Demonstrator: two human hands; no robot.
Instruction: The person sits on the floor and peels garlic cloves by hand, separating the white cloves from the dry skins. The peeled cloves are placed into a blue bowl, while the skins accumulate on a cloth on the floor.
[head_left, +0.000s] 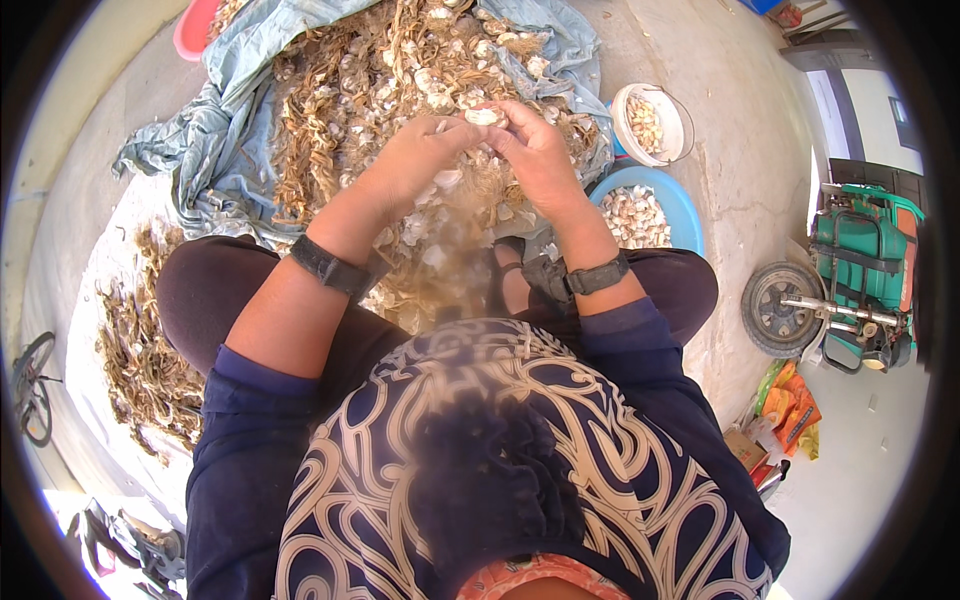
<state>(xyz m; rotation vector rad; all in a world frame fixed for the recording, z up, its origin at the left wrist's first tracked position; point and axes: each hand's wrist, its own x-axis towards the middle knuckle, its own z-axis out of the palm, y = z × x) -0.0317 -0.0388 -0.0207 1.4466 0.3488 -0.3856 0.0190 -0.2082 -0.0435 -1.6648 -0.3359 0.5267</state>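
A pale, partly opened garlic bulb (486, 117) is held between the fingertips of both hands, above a heap of dried garlic (360, 97). My right hand (536, 154) grips the bulb with thumb and fingers. From the other side my left hand (420, 161) presses its thumb against it; a small pale bit shows between its thumb and forefinger, too small to name. Papery skins (435, 225) lie below my hands. To the right, a blue basin (691, 206) contains separated cloves (636, 214), and a white bucket (624, 124) contains paler cloves (645, 124).
Crumpled blue cloth (217, 142) lies under the heap. A red basin (191, 34) stands at the far left. Dried stalks (142, 337) lie on a white sheet (86, 322) beside my left knee. A green three-wheeled vehicle (862, 270) and plastic bags (791, 409) are at the right.
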